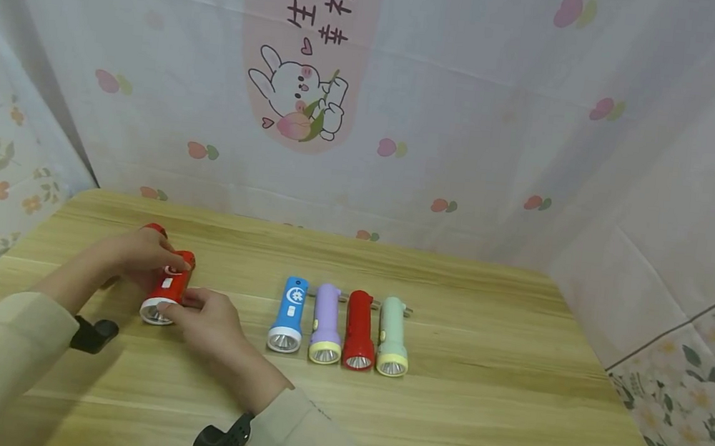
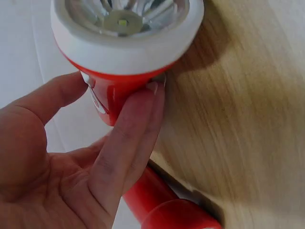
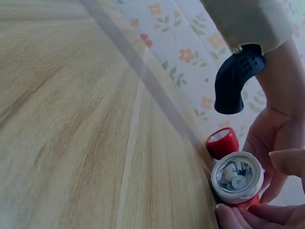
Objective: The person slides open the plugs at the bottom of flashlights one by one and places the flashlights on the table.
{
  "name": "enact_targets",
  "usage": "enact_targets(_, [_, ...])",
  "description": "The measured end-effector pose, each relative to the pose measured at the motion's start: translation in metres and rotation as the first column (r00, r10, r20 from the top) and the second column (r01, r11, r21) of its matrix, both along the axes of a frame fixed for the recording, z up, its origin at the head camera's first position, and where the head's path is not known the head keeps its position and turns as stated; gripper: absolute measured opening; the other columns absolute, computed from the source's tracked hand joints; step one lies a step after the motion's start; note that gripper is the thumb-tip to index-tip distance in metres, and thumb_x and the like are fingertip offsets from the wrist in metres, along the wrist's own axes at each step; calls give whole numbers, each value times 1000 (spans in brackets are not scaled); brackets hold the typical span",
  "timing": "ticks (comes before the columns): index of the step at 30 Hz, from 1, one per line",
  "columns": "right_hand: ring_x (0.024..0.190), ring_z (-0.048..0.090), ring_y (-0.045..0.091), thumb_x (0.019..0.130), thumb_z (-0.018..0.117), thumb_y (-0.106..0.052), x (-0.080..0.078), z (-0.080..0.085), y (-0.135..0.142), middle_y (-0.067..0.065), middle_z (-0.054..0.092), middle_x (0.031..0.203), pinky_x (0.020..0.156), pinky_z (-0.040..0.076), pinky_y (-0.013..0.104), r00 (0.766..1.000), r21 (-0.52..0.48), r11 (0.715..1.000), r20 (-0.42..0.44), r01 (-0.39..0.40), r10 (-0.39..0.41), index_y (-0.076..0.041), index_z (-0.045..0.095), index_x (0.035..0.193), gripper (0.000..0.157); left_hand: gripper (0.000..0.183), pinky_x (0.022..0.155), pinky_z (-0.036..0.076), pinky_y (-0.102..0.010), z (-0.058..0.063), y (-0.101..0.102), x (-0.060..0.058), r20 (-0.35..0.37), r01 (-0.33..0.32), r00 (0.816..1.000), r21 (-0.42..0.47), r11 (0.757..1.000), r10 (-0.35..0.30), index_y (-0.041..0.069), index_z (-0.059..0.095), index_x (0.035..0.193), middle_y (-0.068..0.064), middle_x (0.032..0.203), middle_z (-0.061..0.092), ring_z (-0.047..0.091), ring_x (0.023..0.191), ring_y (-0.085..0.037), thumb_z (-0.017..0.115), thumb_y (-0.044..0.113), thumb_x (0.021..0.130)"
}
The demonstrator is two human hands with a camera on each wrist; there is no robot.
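Observation:
On the left of the table, a red flashlight with a white head (image 1: 175, 286) is between both hands, its lens toward the near side. The left hand (image 1: 142, 254) grips its body from the left, thumb on one side and fingers on the other. At the head end, the right hand (image 1: 212, 320) holds it, with the thumb by the white rim and fingertips (image 3: 228, 217) against the side. A second, all-red flashlight (image 3: 224, 145) lies close beside it, mostly hidden by the left hand in the head view; part of it shows below the fingers in the left wrist view (image 2: 174, 210).
Mid-table, a row of flashlights lies side by side, lenses toward the near edge: blue with white (image 1: 291, 310), purple with yellow (image 1: 326, 313), red (image 1: 359, 324) and mint with yellow (image 1: 392, 330). Printed cloth (image 1: 480, 156) hangs behind the wooden table (image 1: 482, 407).

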State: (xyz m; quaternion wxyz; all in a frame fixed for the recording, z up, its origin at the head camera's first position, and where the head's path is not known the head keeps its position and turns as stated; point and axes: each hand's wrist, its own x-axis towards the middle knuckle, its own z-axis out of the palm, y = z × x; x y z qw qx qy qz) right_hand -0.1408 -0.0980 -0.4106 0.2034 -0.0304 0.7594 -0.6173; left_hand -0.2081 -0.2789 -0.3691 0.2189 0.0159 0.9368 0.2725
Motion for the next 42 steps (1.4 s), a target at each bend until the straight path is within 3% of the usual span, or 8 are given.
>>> enact_targets(4, [98, 71, 8, 89, 78, -24, 0, 0, 0, -3, 74, 109, 83, 59, 25, 1000, 19, 1000, 1, 6, -6, -6, 70, 120, 36, 44, 70, 56, -28, -4, 1, 1, 101, -71, 993, 150, 986, 56, -15, 59, 109, -8, 82, 62, 64, 73, -14, 62, 28, 97])
enact_targets(10, [92, 68, 7, 88, 78, -26, -2, -1, 1, -3, 73, 105, 81, 58, 24, 1000, 21, 1000, 1, 22, -22, -6, 71, 120, 38, 49, 74, 62, -30, -6, 1, 5, 135, -130, 986, 215, 968, 102, -16, 55, 115, -8, 87, 66, 70, 76, -13, 61, 30, 99])
enact_targets(15, [85, 63, 6, 89, 77, -25, -3, -3, 4, -2, 73, 102, 78, 58, 24, 1000, 20, 999, -16, 27, -27, -4, 71, 119, 37, 41, 76, 62, -29, -9, 2, 8, 149, -161, 981, 268, 950, 125, -8, 56, 107, -1, 80, 66, 72, 78, -13, 62, 32, 99])
enact_targets(18, [84, 63, 5, 89, 77, -26, -3, -2, 4, -2, 73, 101, 76, 57, 23, 1000, 22, 999, -16, 23, -22, -4, 71, 119, 38, 42, 76, 62, -28, -10, 1, 10, 134, -167, 982, 276, 946, 134, -8, 55, 108, 0, 81, 63, 70, 78, -11, 63, 32, 99])
enact_targets(25, [74, 62, 7, 90, 77, -29, -4, -1, 9, -4, 74, 88, 68, 56, 22, 1000, -5, 1000, -9, 22, -22, -5, 72, 115, 35, 59, 77, 63, -32, -10, 6, 14, 90, -181, 983, 338, 924, 160, -18, 46, 129, -6, 92, 70, 72, 79, -11, 63, 30, 100])
enact_targets(33, [71, 67, 11, 86, 81, -30, -3, 3, 13, -4, 71, 80, 73, 63, 33, 997, -76, 995, 22, 69, -67, -4, 74, 106, 34, 73, 77, 63, -32, -1, 19, 23, 15, -182, 982, 314, 932, 187, -17, 44, 137, -14, 103, 71, 73, 81, -12, 68, 38, 97])
enact_targets(42, [74, 62, 8, 86, 80, -35, 2, 20, 29, -8, 71, 85, 64, 52, 22, 997, 19, 998, -49, 59, -58, -11, 75, 107, 33, 88, 83, 63, -35, 12, 31, 34, -44, -173, 980, 306, 936, 195, -14, 38, 145, -26, 123, 64, 72, 91, -15, 66, 52, 94])
